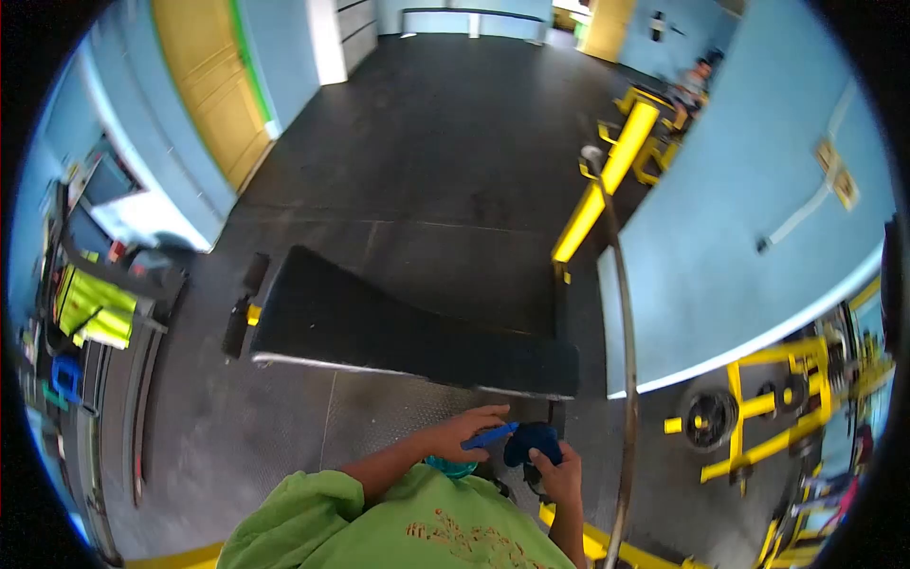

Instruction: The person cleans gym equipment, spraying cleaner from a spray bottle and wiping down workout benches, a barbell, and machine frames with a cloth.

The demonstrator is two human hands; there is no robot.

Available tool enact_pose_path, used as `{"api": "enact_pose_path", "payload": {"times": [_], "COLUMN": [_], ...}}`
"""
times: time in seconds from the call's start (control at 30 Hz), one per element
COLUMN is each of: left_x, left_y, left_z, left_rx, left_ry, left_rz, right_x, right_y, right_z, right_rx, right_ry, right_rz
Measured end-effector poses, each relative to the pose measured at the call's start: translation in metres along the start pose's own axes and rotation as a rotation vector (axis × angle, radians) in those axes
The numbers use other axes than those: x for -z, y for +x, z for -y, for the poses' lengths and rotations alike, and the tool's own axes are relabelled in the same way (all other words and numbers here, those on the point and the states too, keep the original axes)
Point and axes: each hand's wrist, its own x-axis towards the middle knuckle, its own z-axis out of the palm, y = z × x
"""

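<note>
Left hand (460,435): is grasping what looks like a spray bottle (450,467); its blue head (490,436) is pointing right, its turquoise body is showing below the hand. Exact finger placement: can't tell, blurring.
Right hand (563,469): is pinching a dark blue cloth (536,441), thumb on top. Cloth is bunching just beside the blue head; touching or apart, can't tell.
Bottle + cloth: both are sitting at near centre, ahead of the green shirt (408,531), on the near side of the bench.
Bench: black padded bench (408,322) is lying crosswise beyond the hands; 2 foam rollers (237,329) are sticking out at its left end.
Bar: 1 long metal bar (621,303) is running near to far, right of the right hand.
Near right: yellow rack (758,406) is carrying a black weight plate (709,419).
Far right: 1 person (692,83) is apparently sitting among yellow equipment.
Risks: cloth could be slipping if the pinch is too light; spray could be hitting right fingers if the head is aiming off; right elbow could be knocking the bar if swinging wide.
Writing: reddish shirt print is showing, not legible; no brands are reading clearly.
</note>
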Motion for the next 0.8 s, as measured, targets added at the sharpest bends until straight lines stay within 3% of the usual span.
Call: {"api": "enact_pose_path", "payload": {"times": [0.1,0.27,0.33,0.43,0.53,0.67,0.73,0.8], "left_x": [0.026,0.047,0.059,0.081,0.095,0.079,0.072,0.064], "left_y": [-0.024,-0.060,-0.063,-0.068,-0.072,-0.091,-0.107,-0.126], "left_z": [0.000,0.030,0.032,0.016,0.000,-0.014,-0.017,-0.017], "left_rx": [0.030,0.092,0.144,0.147,0.295,0.319,0.365,0.314], "left_ry": [-0.170,-0.204,-0.220,-0.245,-0.269,-0.301,-0.280,-0.223], "left_rz": [-0.158,-0.396,-0.494,-0.597,-0.651,-0.976,-1.111,-1.287], "right_x": [-0.029,-0.084,-0.106,-0.132,-0.161,-0.217,-0.250,-0.284], "right_y": [0.042,0.111,0.150,0.195,0.226,0.252,0.253,0.244], "right_z": [0.024,0.049,0.041,0.067,0.089,0.117,0.121,0.117], "right_rx": [0.069,0.068,0.321,0.237,0.291,0.212,0.373,0.360], "right_ry": [-0.031,-0.071,-0.022,-0.009,-0.092,-0.320,-0.300,-0.343], "right_rz": [0.221,0.618,0.805,1.066,1.157,1.287,1.388,1.475]}}
